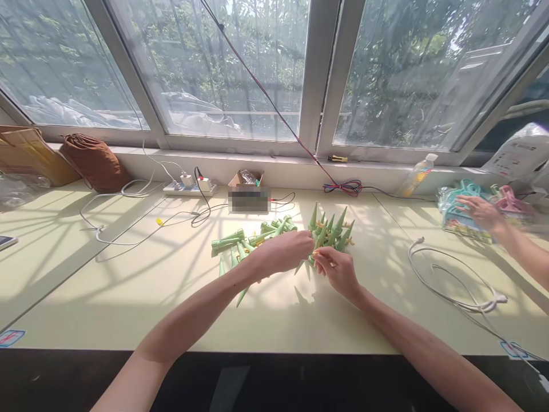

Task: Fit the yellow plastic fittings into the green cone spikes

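My left hand (295,247) is closed in a fist at the middle of the table, back upward, its fingers mostly hidden. A green pointed tip shows just below it, but what it grips is not clear. Touching it from the right, my right hand (338,270) pinches a small yellow piece (316,253) between thumb and fingers. Right behind both hands stands a cluster of light green cone-shaped pieces (330,230) with points upward and yellow bits among them. More green cone-shaped pieces (227,240) lie in a loose pile to the left, partly covered by my left forearm.
Behind the pile stands a small cardboard box (256,178). A power strip (182,189) and white cables lie left; a coiled cable (450,303) lies right. Another person's hand (482,213) touches turquoise items (467,191) near a bottle (418,174).
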A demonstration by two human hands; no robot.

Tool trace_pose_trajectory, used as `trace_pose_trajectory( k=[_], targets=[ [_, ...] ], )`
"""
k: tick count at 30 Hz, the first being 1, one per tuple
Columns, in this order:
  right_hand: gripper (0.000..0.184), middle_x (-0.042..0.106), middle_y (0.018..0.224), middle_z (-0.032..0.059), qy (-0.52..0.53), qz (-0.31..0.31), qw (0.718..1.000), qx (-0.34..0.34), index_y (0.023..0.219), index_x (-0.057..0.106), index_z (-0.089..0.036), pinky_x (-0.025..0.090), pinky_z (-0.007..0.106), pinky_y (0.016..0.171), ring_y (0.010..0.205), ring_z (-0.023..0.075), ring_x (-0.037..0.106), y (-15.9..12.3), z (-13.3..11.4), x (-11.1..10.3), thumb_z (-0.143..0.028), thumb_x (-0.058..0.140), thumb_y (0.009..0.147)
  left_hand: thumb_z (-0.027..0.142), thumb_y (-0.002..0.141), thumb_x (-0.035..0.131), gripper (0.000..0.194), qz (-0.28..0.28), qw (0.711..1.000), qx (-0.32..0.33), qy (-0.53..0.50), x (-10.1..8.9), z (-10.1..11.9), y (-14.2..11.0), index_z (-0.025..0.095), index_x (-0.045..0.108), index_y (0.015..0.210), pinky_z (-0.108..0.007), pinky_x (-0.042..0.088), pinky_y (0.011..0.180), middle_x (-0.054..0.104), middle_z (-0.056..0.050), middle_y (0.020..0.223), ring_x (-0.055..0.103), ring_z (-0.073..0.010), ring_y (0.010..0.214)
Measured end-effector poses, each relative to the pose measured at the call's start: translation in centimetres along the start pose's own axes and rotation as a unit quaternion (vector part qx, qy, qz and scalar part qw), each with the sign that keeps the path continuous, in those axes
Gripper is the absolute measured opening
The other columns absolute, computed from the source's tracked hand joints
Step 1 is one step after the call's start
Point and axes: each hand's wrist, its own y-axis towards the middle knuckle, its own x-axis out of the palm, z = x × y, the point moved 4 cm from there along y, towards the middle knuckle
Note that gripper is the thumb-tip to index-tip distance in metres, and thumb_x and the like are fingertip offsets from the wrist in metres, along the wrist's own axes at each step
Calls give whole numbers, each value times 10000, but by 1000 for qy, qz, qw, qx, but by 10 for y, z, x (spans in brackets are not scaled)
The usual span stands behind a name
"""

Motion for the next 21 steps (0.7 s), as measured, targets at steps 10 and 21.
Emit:
trace_pose_trajectory(
  k=[10,21],
  targets=[
    [243,557,543,-37,-10,-11,1000,-4,770,599,-197,420,235,454,427,101,500,2,-3,0,-323,543,971,55,879,536,184,18,1000,3,-13,1,0,0,142,551,718,-280,311,487,550,-49,815,501,-120,582],
    [364,485,481,-49,-43,-19,998,-34,695,540,-203,386,234,474,419,100,455,4,-3,-2,-349,445,1015,93,915,520,143,18,999,17,-48,0,-2,0,143,589,799,-269,357,563,591,-52,860,564,-150,709]
  ],
)
